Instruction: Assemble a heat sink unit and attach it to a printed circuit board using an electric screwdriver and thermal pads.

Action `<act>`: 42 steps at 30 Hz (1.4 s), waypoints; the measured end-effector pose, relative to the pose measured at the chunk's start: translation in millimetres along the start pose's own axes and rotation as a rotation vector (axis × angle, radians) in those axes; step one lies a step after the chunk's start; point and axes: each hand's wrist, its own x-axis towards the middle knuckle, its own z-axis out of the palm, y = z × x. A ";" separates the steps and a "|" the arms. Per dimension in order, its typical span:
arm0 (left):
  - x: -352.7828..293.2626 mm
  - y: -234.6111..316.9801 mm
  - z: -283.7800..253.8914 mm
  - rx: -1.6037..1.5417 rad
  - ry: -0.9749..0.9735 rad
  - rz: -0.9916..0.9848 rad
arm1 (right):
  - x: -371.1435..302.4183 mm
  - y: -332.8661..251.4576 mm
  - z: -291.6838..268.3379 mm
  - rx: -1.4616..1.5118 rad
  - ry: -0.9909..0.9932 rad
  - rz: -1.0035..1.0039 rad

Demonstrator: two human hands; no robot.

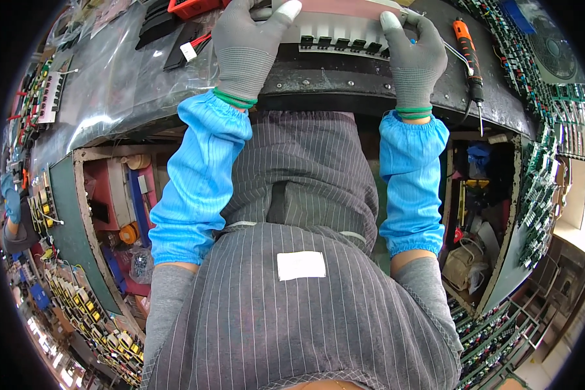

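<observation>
My left hand (247,42) and my right hand (417,55) wear grey knitted gloves with white fingertips and green cuffs. Between them a long silvery metal plate (344,27) lies across the far side of the workbench (292,71). Its upper part looks pinkish, and a row of black, clip-like parts (341,44) runs along its near edge. My left thumb presses on the plate's left end while the fingers curl round it. At the right end, my right thumb and fingers pinch the plate. The far edge is cut off by the frame.
Right of my right hand lies an orange and black electric screwdriver (468,55). To the left are a red tray (192,6), black parts with red wires (198,45) and clear plastic sheeting (120,78). Racked circuit boards (533,188) line the right; cluttered shelves (133,214) sit underneath.
</observation>
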 end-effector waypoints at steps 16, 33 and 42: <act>-34.5 -53.5 -8.3 -0.176 -0.180 0.127 | -40.9 -78.5 -37.3 0.035 -0.591 -0.122; -31.2 -60.9 -13.8 -0.170 -0.204 0.260 | 54.4 -64.9 -125.1 0.091 -0.802 0.652; -30.0 -58.8 -19.0 -0.187 -0.208 0.265 | 156.5 8.5 53.3 -0.281 -1.019 -0.585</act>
